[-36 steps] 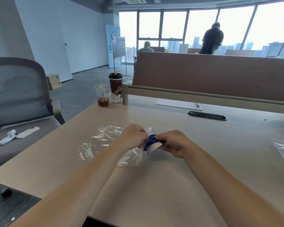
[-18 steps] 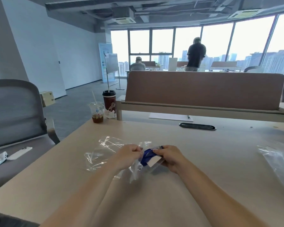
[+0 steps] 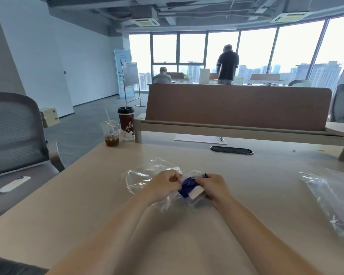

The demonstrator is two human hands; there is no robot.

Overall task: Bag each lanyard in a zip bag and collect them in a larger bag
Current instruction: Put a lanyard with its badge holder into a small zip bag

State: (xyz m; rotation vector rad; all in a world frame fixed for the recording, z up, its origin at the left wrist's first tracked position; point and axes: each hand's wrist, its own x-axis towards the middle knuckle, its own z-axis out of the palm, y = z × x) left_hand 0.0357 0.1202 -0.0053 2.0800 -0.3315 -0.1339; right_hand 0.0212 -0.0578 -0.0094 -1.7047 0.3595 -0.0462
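Lanyard (image 3: 185, 187) in zip bag (image 3: 195, 199), between hands; cups (image 3: 118, 128) far-left.

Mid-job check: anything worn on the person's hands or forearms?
Nothing visible. The left hand and right hand are bare, ungloved; both forearms are sleeveless in view, with no watch, bracelet or ring showing.

The table (image 3: 266, 185) carries a clear cup (image 3: 110, 133) and a dark paper cup (image 3: 126, 121) at its far left corner. One clear bag (image 3: 145, 173) lies mid-table; a second clear bag (image 3: 330, 199) lies at the right edge.

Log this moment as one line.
step: bagging lanyard | left hand: pinches zip bag | right hand: grips blue lanyard
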